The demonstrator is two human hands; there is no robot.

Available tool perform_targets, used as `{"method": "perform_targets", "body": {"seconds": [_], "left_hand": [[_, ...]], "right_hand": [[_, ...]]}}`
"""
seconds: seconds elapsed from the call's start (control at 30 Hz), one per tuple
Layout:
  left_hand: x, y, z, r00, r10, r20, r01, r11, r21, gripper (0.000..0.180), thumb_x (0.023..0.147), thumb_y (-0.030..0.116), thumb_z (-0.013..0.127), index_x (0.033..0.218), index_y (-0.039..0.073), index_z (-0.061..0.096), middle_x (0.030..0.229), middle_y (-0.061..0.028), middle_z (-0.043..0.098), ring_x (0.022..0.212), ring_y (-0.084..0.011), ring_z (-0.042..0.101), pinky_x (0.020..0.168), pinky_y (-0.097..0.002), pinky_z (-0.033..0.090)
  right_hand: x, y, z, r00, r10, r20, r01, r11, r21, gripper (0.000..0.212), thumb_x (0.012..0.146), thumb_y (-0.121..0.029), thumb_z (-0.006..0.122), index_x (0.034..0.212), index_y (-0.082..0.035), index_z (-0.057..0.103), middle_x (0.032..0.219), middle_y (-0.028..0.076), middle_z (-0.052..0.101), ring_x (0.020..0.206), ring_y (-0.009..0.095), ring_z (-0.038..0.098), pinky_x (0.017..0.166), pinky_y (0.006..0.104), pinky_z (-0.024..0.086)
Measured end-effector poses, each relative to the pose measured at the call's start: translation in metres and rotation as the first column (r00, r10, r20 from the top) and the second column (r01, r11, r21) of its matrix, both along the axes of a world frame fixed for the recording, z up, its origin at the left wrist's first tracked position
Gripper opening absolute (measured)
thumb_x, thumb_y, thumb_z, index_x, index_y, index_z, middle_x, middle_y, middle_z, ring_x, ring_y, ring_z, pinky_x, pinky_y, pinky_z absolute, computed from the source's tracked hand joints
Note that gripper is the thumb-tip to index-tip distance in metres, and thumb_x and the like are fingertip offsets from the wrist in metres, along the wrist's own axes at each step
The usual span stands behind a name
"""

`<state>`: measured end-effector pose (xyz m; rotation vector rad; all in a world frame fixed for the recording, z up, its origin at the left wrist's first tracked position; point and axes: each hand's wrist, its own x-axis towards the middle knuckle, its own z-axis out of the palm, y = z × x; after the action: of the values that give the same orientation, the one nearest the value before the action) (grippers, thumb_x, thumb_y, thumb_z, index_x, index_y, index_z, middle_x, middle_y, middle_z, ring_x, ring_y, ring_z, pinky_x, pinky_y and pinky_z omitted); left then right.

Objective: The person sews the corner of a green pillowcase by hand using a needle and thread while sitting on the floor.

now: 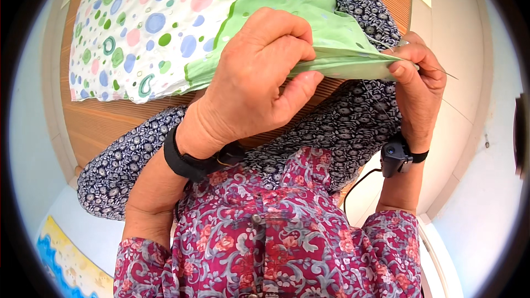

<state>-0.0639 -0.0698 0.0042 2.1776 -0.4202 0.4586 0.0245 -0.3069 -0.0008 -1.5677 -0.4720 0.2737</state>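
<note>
A pillow-like cloth piece [149, 27], white with coloured dots and a plain green end, lies across my lap. My left hand [259, 74] has its fingers curled, with a fold of the green cloth [342, 65] between fingers and thumb. At that fold's right end, my right hand [417, 72] pinches the gathered edge between thumb and forefinger. A thin needle [450, 75] sticks out past the right fingers. Fine pale thread [378, 99] hangs loosely below the fold. The right fingers partly hide the needle and the cloth's edge.
Under the cloth is a brown slatted wooden surface [88, 132]. My legs in dark patterned trousers [132, 160] rest on it. A black wrist strap [185, 157] is on my left wrist, and a small camera [395, 157] with a cable is on my right. Pale floor tiles [455, 99] and a wall lie to the right.
</note>
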Motion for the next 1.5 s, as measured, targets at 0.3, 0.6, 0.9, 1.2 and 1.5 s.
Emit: {"method": "perform_targets", "body": {"seconds": [0.3,0.6,0.9,1.2,1.5], "left_hand": [[0.006,-0.001,0.005,0.988,-0.007,-0.151,-0.001,0.999,-0.054,0.015,0.072,-0.002,0.068,0.085,-0.003,0.062,0.096,-0.0123,0.060,0.080,-0.0217,0.059,0.070,-0.0285,0.048],[0.007,-0.007,0.010,0.993,0.020,-0.114,-0.014,0.999,0.052,0.015,0.068,-0.006,0.069,0.079,-0.001,0.062,0.098,-0.0106,0.060,0.080,-0.0215,0.059,0.068,-0.0283,0.047],[0.002,-0.017,0.019,0.993,0.110,0.037,-0.112,0.992,0.059,0.016,0.069,-0.010,0.067,0.080,0.000,0.060,0.094,-0.0101,0.059,0.071,-0.0186,0.057,0.059,-0.0257,0.046],[-0.005,-0.016,0.026,0.961,0.043,-0.274,-0.063,0.996,-0.065,0.013,0.078,-0.006,0.061,0.087,0.002,0.055,0.087,-0.0047,0.058,0.070,-0.0119,0.055,0.061,-0.0224,0.045],[-0.002,-0.007,0.033,0.749,-0.212,-0.628,-0.239,0.797,-0.554,0.016,0.084,0.002,0.065,0.095,0.004,0.054,0.092,0.0003,0.057,0.081,-0.0054,0.051,0.072,-0.0194,0.041]], "right_hand": [[0.000,0.003,0.005,0.999,0.025,0.048,-0.022,0.998,-0.058,0.010,0.076,-0.005,0.074,0.081,-0.001,0.066,0.075,0.000,0.056,0.071,0.008,0.050,0.065,0.0204,0.039],[-0.003,0.008,0.006,0.997,0.011,0.072,-0.006,0.997,-0.073,0.010,0.076,-0.005,0.075,0.081,-0.001,0.066,0.076,-0.001,0.055,0.072,0.008,0.050,0.066,0.0205,0.039],[-0.003,0.007,0.005,0.998,-0.021,0.052,0.025,0.997,-0.069,0.010,0.076,-0.003,0.075,0.082,-0.001,0.067,0.075,-0.001,0.056,0.073,0.008,0.050,0.067,0.0205,0.040],[-0.002,0.011,0.007,0.995,-0.011,0.095,0.016,0.998,-0.053,0.011,0.075,-0.001,0.075,0.083,-0.001,0.067,0.076,-0.001,0.056,0.073,0.008,0.051,0.067,0.0196,0.041],[-0.004,0.008,0.002,0.997,-0.027,0.071,0.029,0.999,-0.024,0.010,0.076,-0.001,0.074,0.083,0.000,0.067,0.078,0.000,0.057,0.074,0.008,0.052,0.067,0.0199,0.042]]}}
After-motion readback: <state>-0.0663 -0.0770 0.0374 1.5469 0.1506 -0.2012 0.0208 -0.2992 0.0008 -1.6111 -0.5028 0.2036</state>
